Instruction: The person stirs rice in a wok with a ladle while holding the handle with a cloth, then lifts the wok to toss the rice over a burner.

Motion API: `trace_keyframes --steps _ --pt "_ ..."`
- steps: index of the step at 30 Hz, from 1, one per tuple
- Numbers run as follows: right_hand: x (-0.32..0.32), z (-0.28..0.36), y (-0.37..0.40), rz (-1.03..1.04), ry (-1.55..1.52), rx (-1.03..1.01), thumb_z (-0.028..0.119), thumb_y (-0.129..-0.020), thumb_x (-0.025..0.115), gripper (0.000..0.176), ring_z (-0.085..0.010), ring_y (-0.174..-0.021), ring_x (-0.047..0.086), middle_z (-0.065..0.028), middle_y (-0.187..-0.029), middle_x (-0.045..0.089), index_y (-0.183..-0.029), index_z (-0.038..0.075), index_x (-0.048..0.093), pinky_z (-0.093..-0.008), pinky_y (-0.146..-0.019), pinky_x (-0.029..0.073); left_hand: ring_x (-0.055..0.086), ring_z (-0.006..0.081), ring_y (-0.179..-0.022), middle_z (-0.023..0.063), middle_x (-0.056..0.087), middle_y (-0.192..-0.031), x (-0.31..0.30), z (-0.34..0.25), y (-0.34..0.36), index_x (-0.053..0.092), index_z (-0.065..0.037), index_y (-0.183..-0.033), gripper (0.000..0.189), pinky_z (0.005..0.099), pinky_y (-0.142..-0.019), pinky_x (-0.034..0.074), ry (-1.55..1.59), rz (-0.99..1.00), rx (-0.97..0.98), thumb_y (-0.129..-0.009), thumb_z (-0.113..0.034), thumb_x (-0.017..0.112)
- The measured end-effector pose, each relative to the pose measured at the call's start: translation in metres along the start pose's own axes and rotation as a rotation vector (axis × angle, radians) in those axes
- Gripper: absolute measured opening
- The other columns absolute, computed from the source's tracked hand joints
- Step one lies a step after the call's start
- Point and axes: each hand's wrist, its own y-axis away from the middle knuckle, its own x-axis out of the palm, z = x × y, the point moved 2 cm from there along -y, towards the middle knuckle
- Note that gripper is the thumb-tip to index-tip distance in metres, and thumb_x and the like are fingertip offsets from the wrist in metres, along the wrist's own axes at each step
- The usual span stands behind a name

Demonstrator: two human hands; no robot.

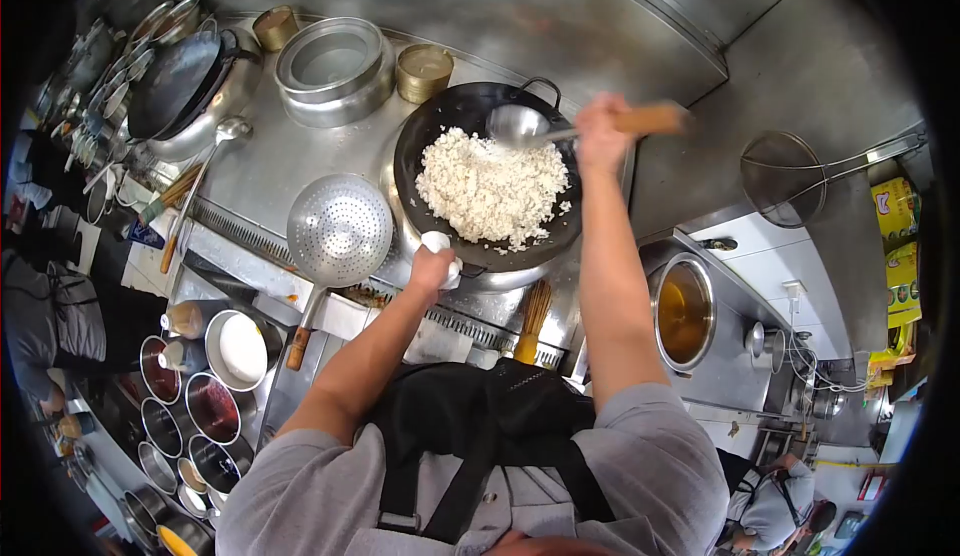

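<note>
In the head view a black wok (410, 156) sits on the stove with a heap of white rice (490, 191) in it. My right hand (602, 134) is closed around the wooden-handled ladle (517, 126), whose metal bowl is at the rice's far edge, inside the wok. Motion blurs the handle end. My left hand (432, 268) grips a folded white cloth (440, 254) at the wok's near rim; the near wok handle is partly hidden there.
A perforated strainer (340, 231) lies left of the wok. Behind it stand a metal pot (335, 66) and a tin (424, 73). A bamboo brush (533, 321) is near my body. Seasoning containers (240, 349) fill the left; an oil pot (685, 311) stands right. Other people (775, 501) are nearby.
</note>
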Motion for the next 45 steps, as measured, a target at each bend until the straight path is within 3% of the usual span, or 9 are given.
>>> trace_keyframes --steps 4,11,16,20,26,29,34,40,45 --pt "0.035 0.033 -0.015 0.161 0.044 0.299 0.015 -0.089 0.061 0.025 -0.0085 -0.042 0.040 0.0020 -0.052 0.041 -0.071 0.008 0.046 -0.0249 -0.038 0.033 0.059 0.0228 -0.067 0.0134 0.062 -0.080 -0.002 0.000 -0.001 0.058 0.006 -0.097 0.031 0.0368 -0.058 0.046 -0.015 -0.059 0.056 -0.073 -0.014 0.058" --pt "0.024 0.012 0.012 0.173 0.017 0.269 0.015 -0.089 0.062 0.022 -0.0078 -0.043 0.040 0.0022 -0.054 0.042 -0.074 0.007 0.048 -0.0233 -0.040 0.032 0.061 0.0248 -0.074 0.0155 0.063 -0.086 -0.003 0.002 -0.006 0.057 0.007 -0.100 0.036 0.0368 -0.064 0.048 -0.045 -0.016 0.009 -0.072 -0.015 0.059" --pt "0.033 0.122 0.034 0.349 -0.145 0.174 0.013 -0.089 0.061 0.022 -0.0067 -0.043 0.037 0.0041 -0.054 0.040 -0.072 0.010 0.047 -0.0219 -0.040 0.029 0.062 0.0256 -0.082 0.0175 0.063 -0.094 -0.005 0.007 -0.012 0.055 0.008 -0.105 0.040 0.0361 -0.070 0.049 -0.018 0.033 -0.032 -0.072 -0.015 0.060" --pt "0.025 -0.007 0.073 0.467 0.144 0.245 0.014 -0.085 0.063 0.032 -0.0064 -0.045 0.040 0.0039 -0.052 0.045 -0.058 0.009 0.047 -0.0241 -0.043 0.032 0.062 0.0262 -0.079 0.0178 0.064 -0.092 -0.005 -0.002 -0.007 0.056 0.009 -0.104 0.039 0.0372 -0.068 0.049 -0.041 0.084 -0.051 -0.073 -0.016 0.060" --pt "0.058 0.113 0.067 0.355 -0.007 0.314 0.012 -0.090 0.060 0.024 -0.0065 -0.043 0.037 0.0023 -0.053 0.039 -0.071 0.007 0.045 -0.0222 -0.038 0.027 0.059 0.0222 -0.065 0.0130 0.062 -0.079 -0.005 0.003 -0.006 0.059 0.002 -0.094 0.026 0.0363 -0.056 0.046 -0.021 0.008 0.028 -0.074 -0.015 0.059" --pt "0.029 0.009 0.069 0.266 0.046 0.287 0.017 -0.087 0.065 0.035 -0.0078 -0.040 0.039 0.0013 -0.049 0.042 -0.061 0.009 0.044 -0.0233 -0.038 0.031 0.059 0.0220 -0.066 0.0128 0.062 -0.080 -0.002 0.003 -0.005 0.059 0.002 -0.095 0.027 0.0359 -0.058 0.047 -0.006 0.047 0.019 -0.074 -0.015 0.059" --pt "0.059 0.107 0.033 0.400 -0.080 0.262 0.022 -0.088 0.064 0.027 -0.0081 -0.041 0.037 0.0022 -0.051 0.041 -0.071 0.008 0.048 -0.0238 -0.038 0.030 0.059 0.0221 -0.067 0.0130 0.062 -0.081 -0.005 -0.003 -0.003 0.058 0.003 -0.098 0.030 0.0358 -0.059 0.047 -0.030 0.012 0.069 -0.074 -0.016 0.059" --pt "0.065 0.030 0.058 0.496 0.433 0.217 0.020 -0.088 0.063 0.024 -0.0074 -0.041 0.040 0.0040 -0.050 0.041 -0.071 0.008 0.050 -0.0241 -0.038 0.031 0.061 0.0239 -0.073 0.0151 0.063 -0.088 -0.005 -0.009 0.006 0.057 0.006 -0.105 0.040 0.0364 -0.062 0.049 -0.055 -0.022 0.063 -0.073 -0.019 0.060" --pt "0.071 0.099 0.058 0.447 -0.067 0.237 0.021 -0.088 0.062 0.034 -0.0063 -0.044 0.039 0.0043 -0.052 0.042 -0.062 0.010 0.045 -0.0232 -0.042 0.031 0.062 0.0244 -0.074 0.0157 0.064 -0.090 -0.004 -0.002 0.002 0.057 0.005 -0.106 0.041 0.0365 -0.063 0.049 -0.075 -0.028 0.048 -0.074 -0.019 0.060"
